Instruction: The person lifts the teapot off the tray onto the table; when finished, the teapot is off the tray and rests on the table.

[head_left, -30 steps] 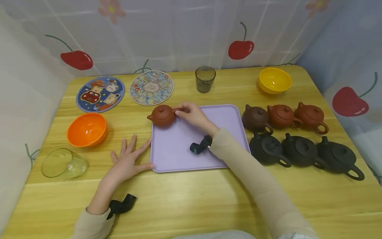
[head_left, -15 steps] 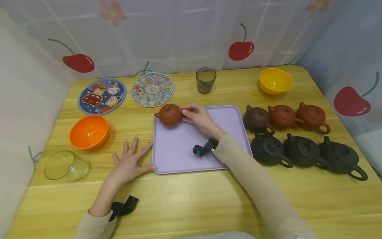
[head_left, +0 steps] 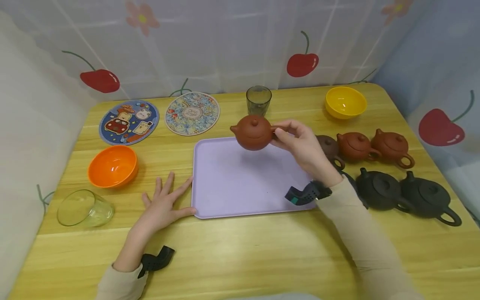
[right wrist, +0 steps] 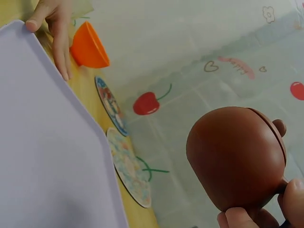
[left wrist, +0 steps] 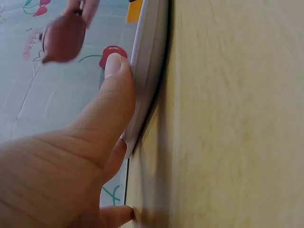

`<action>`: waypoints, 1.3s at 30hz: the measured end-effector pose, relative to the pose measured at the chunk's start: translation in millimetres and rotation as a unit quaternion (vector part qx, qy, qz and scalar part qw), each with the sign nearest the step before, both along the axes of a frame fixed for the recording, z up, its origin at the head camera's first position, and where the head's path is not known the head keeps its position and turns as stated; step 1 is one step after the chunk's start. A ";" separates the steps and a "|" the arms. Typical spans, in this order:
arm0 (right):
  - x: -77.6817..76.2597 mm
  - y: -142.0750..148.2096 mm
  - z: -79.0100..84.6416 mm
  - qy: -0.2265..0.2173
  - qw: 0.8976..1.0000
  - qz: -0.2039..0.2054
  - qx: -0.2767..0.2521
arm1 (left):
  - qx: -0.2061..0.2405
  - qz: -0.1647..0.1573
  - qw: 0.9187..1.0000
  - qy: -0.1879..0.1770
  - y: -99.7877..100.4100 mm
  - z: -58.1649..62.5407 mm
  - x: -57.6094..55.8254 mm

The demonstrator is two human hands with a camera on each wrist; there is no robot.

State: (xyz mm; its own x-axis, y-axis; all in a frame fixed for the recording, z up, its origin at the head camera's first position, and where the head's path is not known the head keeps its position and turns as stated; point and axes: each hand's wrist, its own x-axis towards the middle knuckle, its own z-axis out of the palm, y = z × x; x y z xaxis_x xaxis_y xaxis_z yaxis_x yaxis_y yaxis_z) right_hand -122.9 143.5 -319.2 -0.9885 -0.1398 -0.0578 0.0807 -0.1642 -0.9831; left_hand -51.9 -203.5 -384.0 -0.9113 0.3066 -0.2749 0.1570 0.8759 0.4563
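Note:
A reddish-brown clay teapot [head_left: 253, 134] hangs in the air over the back of the lilac tray [head_left: 232, 187], upright with its spout to the left. My right hand [head_left: 301, 146] pinches it by the handle; in the right wrist view the teapot [right wrist: 235, 159] fills the lower right, with fingertips at its handle side. My left hand [head_left: 161, 208] lies with fingers spread at the tray's left edge, the thumb and index fingertip right at the rim. In the left wrist view that thumb [left wrist: 114, 90] lies along the tray's rim.
Right of the tray stand two rows of teapots: brown and red [head_left: 354, 146] behind, black [head_left: 378, 189] in front. A yellow bowl [head_left: 345, 103], dark glass [head_left: 258, 100] and two round mats [head_left: 193, 113] line the back. An orange bowl [head_left: 113, 166] and tipped greenish glass [head_left: 86, 208] are left.
My right hand has lifted the red teapot off the tray's back left corner and carried it to the right. The left hand has stayed at the tray's edge.

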 end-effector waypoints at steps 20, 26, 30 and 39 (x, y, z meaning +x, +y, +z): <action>168.2 166.1 -38.4 0.138 0.954 -0.034 -0.265 | -0.002 -0.004 1.000 -0.007 -4.4 3.3 -1.5; 208.0 195.3 -49.3 0.115 0.974 -0.074 -0.181 | 0.002 -0.004 1.000 -0.010 -4.0 1.3 -0.5; 224.2 205.6 -61.3 0.090 0.978 -0.089 -0.166 | 0.000 -0.005 1.000 -0.010 -3.9 0.2 -1.2; 233.7 220.4 -83.3 0.028 0.989 -0.062 -0.130 | 0.004 -0.008 1.000 -0.013 -0.2 -2.3 -1.9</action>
State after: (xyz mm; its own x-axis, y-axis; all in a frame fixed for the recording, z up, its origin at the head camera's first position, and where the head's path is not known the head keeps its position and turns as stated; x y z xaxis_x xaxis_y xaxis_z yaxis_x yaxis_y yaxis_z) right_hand 110.8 363.9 -402.6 -0.9996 -0.0209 0.0190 -0.0085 -0.4167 -0.9090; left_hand -53.8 -203.7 -386.4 -0.8990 0.3232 -0.2954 0.1588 0.8694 0.4679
